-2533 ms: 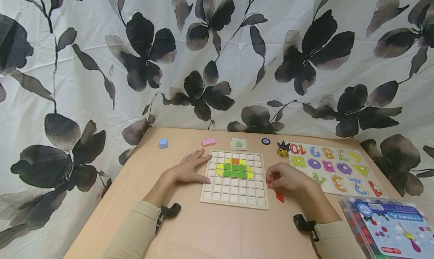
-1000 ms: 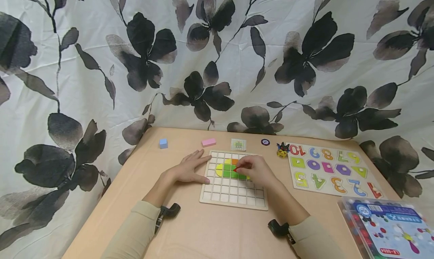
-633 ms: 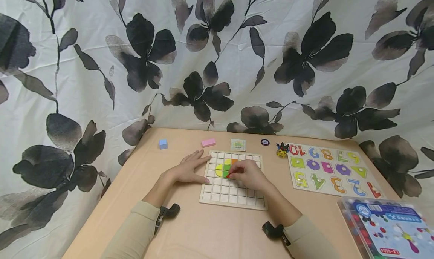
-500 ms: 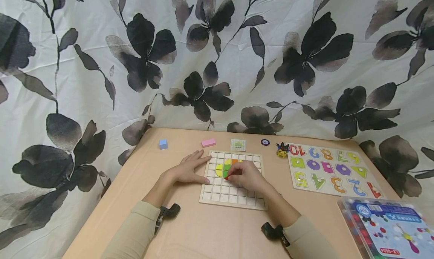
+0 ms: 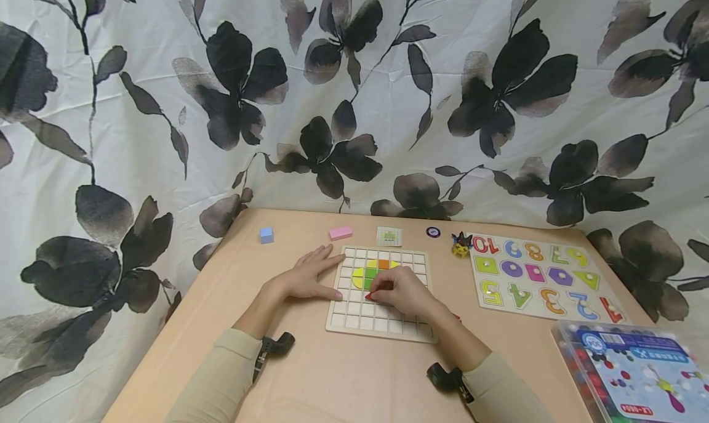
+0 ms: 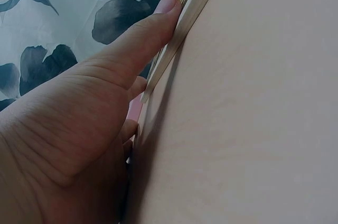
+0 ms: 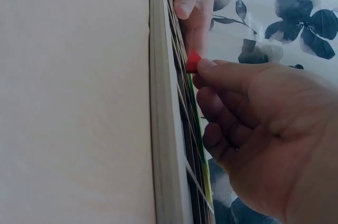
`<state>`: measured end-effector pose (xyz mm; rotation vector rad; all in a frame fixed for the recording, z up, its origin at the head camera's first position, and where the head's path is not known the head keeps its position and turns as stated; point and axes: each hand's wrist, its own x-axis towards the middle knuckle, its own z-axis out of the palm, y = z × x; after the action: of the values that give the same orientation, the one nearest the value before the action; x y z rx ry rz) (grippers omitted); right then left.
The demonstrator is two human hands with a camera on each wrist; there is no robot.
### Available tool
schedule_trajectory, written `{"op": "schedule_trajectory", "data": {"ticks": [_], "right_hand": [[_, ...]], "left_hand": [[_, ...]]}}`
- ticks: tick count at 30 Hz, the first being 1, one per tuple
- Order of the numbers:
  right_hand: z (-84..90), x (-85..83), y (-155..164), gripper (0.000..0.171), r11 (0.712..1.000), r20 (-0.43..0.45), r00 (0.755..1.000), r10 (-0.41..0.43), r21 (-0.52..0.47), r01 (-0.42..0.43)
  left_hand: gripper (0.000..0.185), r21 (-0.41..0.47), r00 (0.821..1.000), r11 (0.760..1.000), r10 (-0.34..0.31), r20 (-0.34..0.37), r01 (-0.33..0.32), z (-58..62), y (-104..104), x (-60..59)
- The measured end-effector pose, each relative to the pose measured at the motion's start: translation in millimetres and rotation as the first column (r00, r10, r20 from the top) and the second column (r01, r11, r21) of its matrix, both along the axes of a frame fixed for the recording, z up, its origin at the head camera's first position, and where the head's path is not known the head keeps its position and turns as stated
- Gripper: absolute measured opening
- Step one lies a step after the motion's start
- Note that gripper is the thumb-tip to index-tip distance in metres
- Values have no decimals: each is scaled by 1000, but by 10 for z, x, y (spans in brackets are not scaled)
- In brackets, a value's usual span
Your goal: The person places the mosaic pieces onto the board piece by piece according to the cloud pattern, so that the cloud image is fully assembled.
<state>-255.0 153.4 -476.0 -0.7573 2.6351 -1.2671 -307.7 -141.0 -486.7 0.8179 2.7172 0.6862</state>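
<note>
One small red piece point(image 7: 193, 62) is pinched at the tips of the right hand point(image 5: 403, 291), thumb and fingers point(image 7: 222, 71) curled round it, and it sits right over the wooden grid board point(image 5: 354, 315), just below the coloured pattern of green, yellow and orange tiles point(image 5: 370, 274) in the board's middle rows. From the right wrist view the piece is close above the grid cells; whether it touches the board I cannot tell. Left hand point(image 5: 306, 277) lies flat on the worktop point(image 5: 343, 380), fingers straight and spread, holding nothing, thumb pressed against the board's left edge, fingertips reaching onto its far left corner. Beyond the board, at the far side, a pattern card point(image 5: 389, 236), a pink block point(image 5: 340, 233) to its left and a blue cube point(image 5: 267, 234) farther left. To the right of the card, a dark round disc point(image 5: 433, 231) and a small yellow and black toy point(image 5: 460, 244). Right of that lies the number and shape puzzle point(image 5: 540, 276), and in the near right corner a clear plastic box point(image 5: 637, 374) with a printed lid. Flower-print cloth point(image 5: 354, 90) hangs behind it all.
</note>
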Motion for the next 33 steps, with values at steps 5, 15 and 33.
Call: {"op": "schedule_trajectory", "data": {"ticks": [5, 15, 33], "right_hand": [[-7, 13, -3, 7, 999, -28, 1000, 12, 33, -11], [-19, 35, -1, 12, 995, -51, 998, 44, 95, -39], [9, 51, 8, 17, 981, -64, 996, 62, 190, -48]], "left_hand": [[103, -7, 1000, 1000, -4, -10, 4, -13, -2, -1], [104, -13, 1000, 1000, -12, -16, 12, -31, 3, 3], [104, -7, 1000, 1000, -5, -13, 5, -37, 4, 13]]}}
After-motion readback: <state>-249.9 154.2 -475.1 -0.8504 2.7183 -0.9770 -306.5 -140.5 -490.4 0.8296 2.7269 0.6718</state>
